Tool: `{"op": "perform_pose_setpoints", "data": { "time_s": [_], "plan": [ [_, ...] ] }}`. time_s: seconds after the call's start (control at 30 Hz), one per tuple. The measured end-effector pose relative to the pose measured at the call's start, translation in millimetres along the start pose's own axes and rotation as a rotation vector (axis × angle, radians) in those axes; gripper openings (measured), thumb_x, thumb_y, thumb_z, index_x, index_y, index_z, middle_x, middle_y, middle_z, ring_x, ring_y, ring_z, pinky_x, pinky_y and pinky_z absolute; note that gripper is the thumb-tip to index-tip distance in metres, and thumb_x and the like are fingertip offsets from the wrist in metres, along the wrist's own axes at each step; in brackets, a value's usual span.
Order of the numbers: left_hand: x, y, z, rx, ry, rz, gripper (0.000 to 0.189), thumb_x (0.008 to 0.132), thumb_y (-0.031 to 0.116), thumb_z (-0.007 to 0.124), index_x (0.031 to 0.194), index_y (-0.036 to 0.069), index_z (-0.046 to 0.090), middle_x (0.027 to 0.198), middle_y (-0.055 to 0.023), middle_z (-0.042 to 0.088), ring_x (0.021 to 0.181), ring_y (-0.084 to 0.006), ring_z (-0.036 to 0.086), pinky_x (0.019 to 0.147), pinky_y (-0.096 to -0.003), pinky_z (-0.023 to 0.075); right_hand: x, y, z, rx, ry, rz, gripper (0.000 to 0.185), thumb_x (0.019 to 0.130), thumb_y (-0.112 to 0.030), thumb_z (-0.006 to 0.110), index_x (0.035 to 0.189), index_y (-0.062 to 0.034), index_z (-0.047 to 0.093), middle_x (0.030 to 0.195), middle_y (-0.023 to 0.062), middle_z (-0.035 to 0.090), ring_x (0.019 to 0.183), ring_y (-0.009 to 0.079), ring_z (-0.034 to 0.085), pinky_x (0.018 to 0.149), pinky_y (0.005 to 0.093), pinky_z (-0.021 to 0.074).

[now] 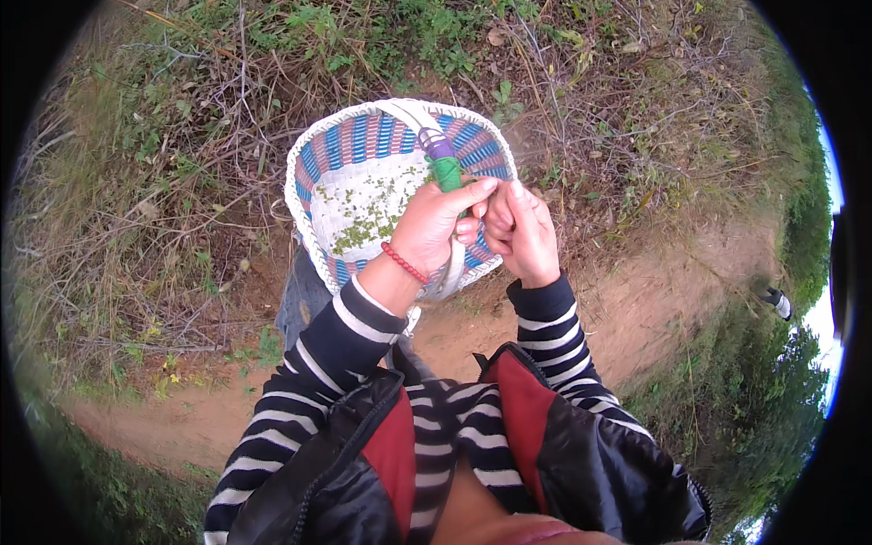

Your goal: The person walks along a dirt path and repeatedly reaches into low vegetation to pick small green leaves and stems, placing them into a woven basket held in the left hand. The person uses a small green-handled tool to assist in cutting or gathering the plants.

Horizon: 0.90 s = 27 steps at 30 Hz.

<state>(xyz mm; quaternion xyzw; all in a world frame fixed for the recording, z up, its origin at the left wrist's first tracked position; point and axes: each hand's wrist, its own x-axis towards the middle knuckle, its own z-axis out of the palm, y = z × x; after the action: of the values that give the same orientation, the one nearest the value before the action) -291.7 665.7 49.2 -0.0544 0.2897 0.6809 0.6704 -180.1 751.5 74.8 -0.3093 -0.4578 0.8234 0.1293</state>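
A woven basket [300, 197] with a white braided rim and blue, pink and white walls hangs in front of me. Small green leaf pieces [368, 214] lie scattered over its white bottom. Its arched handle [446, 172], wrapped in purple and green, runs through my left hand [436, 221], whose fingers curl around it. A red beaded bracelet circles that wrist. My right hand [524, 228] is beside it at the basket's right rim, fingers curled and thumb against the forefinger. The fingertips of both hands nearly meet; whether something small is pinched between them is hidden.
Dry twigs and grass [204, 157] cover the bank ahead, with green weeds [436, 41] at the top. A bare dirt path [667, 293] crosses beneath me. Bushes [742, 402] line the right side. A distant person [778, 303] shows near the right rim.
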Motion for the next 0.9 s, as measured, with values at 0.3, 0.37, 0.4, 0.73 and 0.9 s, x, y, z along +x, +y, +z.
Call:
{"op": "perform_pose_setpoints", "data": {
  "time_s": [0.3, 0.37, 0.4, 0.73, 0.9],
  "plan": [
    [5, 5, 3, -0.055, 0.129, 0.261, 0.022, 0.084, 0.019, 0.062, 0.087, -0.003, 0.059, 0.072, -0.0078, 0.059, 0.054, -0.0081, 0.046, 0.047, -0.0202, 0.0358, 3, -8, -27, 0.354, 0.066, 0.167, 0.041, 0.097, -0.038, 0.031, 0.067, -0.0112, 0.033, 0.061, -0.0035, 0.026, 0.046, 0.0046, 0.020, 0.032, 0.0169, 0.0177],
    [5, 5, 5, -0.066, 0.131, 0.309, 0.022, 0.085, 0.018, 0.062, 0.087, -0.003, 0.059, 0.072, -0.0078, 0.060, 0.054, -0.0080, 0.046, 0.047, -0.0203, 0.0356, 7, -4, -32, 0.338, -0.008, 0.141, 0.039, 0.097, -0.038, 0.033, 0.075, -0.0082, 0.044, 0.069, 0.0016, 0.044, 0.055, 0.0096, 0.039, 0.043, 0.0210, 0.0358],
    [5, 5, 6, -0.061, 0.136, 0.295, 0.022, 0.085, 0.018, 0.062, 0.087, -0.003, 0.059, 0.071, -0.0075, 0.059, 0.053, -0.0079, 0.046, 0.046, -0.0201, 0.0354, 9, 1, -31, 0.213, 0.065, 0.116, 0.039, 0.097, -0.038, 0.033, 0.080, -0.0067, 0.048, 0.074, 0.0041, 0.050, 0.061, 0.0117, 0.046, 0.047, 0.0230, 0.0407],
    [9, -2, 10, 0.010, 0.171, 0.259, 0.020, 0.086, 0.019, 0.061, 0.088, -0.001, 0.059, 0.068, -0.0028, 0.055, 0.051, -0.0058, 0.043, 0.045, -0.0191, 0.0335, 10, -7, -12, -0.903, 0.300, -0.349, 0.029, 0.091, -0.025, 0.050, 0.077, -0.0001, 0.056, 0.059, 0.0083, 0.049, 0.055, 0.0125, 0.047, 0.052, 0.0276, 0.0388],
    [10, -3, 8, -0.006, 0.155, 0.269, 0.020, 0.088, 0.019, 0.058, 0.091, 0.000, 0.057, 0.067, 0.0002, 0.052, 0.052, -0.0045, 0.040, 0.046, -0.0193, 0.0324, 19, 1, -21, -0.969, 0.439, -0.385, 0.025, 0.089, -0.016, 0.053, 0.072, 0.0011, 0.049, 0.059, 0.0087, 0.046, 0.051, 0.0164, 0.041, 0.051, 0.0285, 0.0385]
  ]
}}
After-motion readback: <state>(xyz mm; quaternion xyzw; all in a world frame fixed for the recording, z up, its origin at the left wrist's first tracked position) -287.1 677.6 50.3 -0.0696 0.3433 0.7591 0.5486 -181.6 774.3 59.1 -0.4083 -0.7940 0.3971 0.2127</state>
